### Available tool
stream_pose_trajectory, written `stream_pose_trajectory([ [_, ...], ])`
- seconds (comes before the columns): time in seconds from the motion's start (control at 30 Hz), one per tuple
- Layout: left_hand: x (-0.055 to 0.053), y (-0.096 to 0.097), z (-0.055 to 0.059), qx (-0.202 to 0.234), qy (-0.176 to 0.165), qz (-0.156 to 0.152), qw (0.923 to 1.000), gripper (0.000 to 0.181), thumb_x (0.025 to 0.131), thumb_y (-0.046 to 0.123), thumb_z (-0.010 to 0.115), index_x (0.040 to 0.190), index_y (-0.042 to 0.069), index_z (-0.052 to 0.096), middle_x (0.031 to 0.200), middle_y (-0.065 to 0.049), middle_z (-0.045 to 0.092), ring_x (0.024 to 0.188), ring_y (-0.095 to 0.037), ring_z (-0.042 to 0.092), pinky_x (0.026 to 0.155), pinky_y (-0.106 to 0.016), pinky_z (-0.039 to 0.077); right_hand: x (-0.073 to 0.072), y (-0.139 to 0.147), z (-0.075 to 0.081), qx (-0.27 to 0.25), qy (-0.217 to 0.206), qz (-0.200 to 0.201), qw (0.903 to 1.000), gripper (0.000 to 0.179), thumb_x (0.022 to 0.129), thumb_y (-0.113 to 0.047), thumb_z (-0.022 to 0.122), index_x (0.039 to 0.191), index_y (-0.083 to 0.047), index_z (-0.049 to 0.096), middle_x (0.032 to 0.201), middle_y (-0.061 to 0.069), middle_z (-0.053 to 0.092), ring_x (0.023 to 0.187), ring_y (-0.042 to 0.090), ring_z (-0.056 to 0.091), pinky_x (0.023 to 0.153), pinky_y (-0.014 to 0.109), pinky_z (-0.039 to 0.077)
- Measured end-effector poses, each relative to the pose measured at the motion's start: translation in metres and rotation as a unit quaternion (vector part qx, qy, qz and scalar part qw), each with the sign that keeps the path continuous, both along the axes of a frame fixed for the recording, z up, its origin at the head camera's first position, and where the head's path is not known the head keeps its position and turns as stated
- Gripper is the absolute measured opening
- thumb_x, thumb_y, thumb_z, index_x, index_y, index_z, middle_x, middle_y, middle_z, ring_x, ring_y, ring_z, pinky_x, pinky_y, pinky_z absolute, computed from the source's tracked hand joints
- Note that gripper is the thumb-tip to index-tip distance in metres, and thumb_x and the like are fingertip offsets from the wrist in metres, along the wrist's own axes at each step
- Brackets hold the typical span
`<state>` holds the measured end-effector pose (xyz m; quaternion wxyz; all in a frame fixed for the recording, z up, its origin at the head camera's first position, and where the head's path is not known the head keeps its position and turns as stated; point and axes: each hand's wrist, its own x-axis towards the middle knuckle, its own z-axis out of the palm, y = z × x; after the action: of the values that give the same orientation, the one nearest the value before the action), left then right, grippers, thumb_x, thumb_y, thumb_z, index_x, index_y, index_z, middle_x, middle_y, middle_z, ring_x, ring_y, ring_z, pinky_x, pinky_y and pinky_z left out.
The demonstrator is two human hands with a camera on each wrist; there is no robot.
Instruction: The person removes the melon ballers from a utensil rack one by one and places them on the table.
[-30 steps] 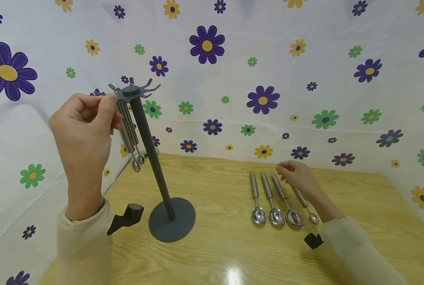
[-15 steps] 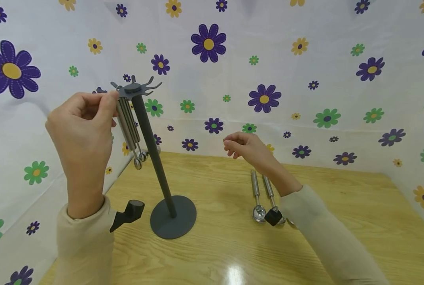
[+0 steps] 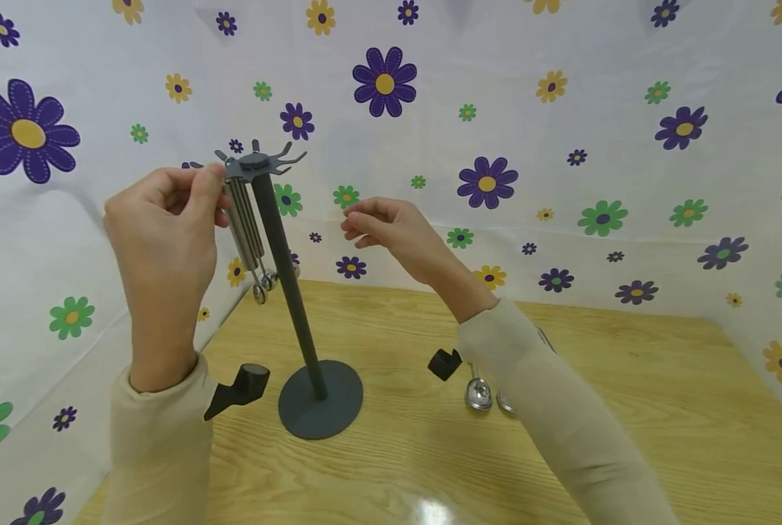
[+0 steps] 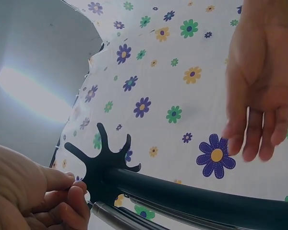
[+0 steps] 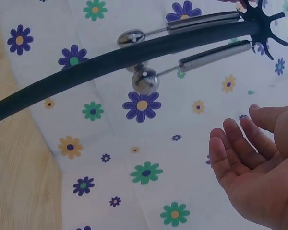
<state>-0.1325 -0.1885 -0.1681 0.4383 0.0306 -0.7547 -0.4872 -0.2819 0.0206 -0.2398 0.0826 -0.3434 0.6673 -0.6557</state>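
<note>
A dark grey utensil stand (image 3: 289,299) with a ring of curved hooks rises on the left of the table. Thumb and fingertips of my left hand (image 3: 168,233) pinch the stand at a hook on its near left side. Beside them hang several steel measuring spoons (image 3: 245,226), handles up and bowls down; the left wrist view shows one handle (image 4: 116,218) close to the fingers. My right hand (image 3: 397,233) is raised in the air right of the pole, its fingers loosely bent and holding nothing. In the right wrist view a hanging spoon (image 5: 146,80) shows below the pole.
More measuring spoons (image 3: 478,394) lie on the wooden table (image 3: 391,452) at right, partly hidden by my right sleeve (image 3: 548,394). The stand's round base (image 3: 341,408) rests on the table. A flowered cloth (image 3: 338,95) lines the back and sides.
My right hand has moved left and up from above the spoons on the table toward the stand. My left hand keeps its pinch at the hook; the stand top has shifted slightly right.
</note>
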Motion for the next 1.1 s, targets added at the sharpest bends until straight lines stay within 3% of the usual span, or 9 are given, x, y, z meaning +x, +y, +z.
stream_pose_trajectory([
  [0.23,0.000,0.003,-0.003,0.004,0.021,-0.021,0.9996,0.027,0.099,0.028,0.072,0.101,0.002,0.077,0.076,0.001,0.069,0.066,-0.017,0.064,0.056,-0.019,0.046,0.005,-0.042,0.021,-0.051,0.001,0.037,0.9980,0.030,0.107,-0.010,0.056,0.132,0.006,0.060,0.121,0.019,0.067,0.112,0.028,0.066,0.101,0.036,0.054],
  [0.5,0.000,0.000,-0.005,-0.014,0.039,-0.032,0.9986,0.025,0.100,0.027,0.071,0.099,0.003,0.076,0.076,-0.001,0.067,0.065,-0.017,0.062,0.056,-0.021,0.046,0.010,-0.065,0.026,-0.080,-0.006,0.085,0.9931,0.031,0.109,-0.007,0.052,0.136,0.007,0.059,0.120,0.020,0.067,0.112,0.028,0.067,0.102,0.035,0.054],
  [0.87,0.000,-0.002,-0.007,-0.024,0.046,-0.043,0.9978,0.023,0.100,0.026,0.071,0.098,0.003,0.076,0.076,-0.002,0.067,0.065,-0.017,0.062,0.052,-0.021,0.041,0.010,-0.065,0.027,-0.033,0.041,0.146,0.9879,0.032,0.109,-0.002,0.049,0.137,0.011,0.057,0.124,0.020,0.066,0.112,0.029,0.068,0.104,0.036,0.052],
  [1.1,-0.001,-0.003,-0.006,-0.019,0.051,-0.050,0.9973,0.023,0.100,0.025,0.071,0.095,0.004,0.075,0.076,-0.003,0.067,0.064,-0.017,0.062,0.055,-0.020,0.045,0.006,-0.054,0.034,0.014,0.076,0.176,0.9814,0.034,0.110,-0.005,0.048,0.140,0.009,0.057,0.120,0.019,0.068,0.107,0.030,0.068,0.103,0.041,0.052],
])
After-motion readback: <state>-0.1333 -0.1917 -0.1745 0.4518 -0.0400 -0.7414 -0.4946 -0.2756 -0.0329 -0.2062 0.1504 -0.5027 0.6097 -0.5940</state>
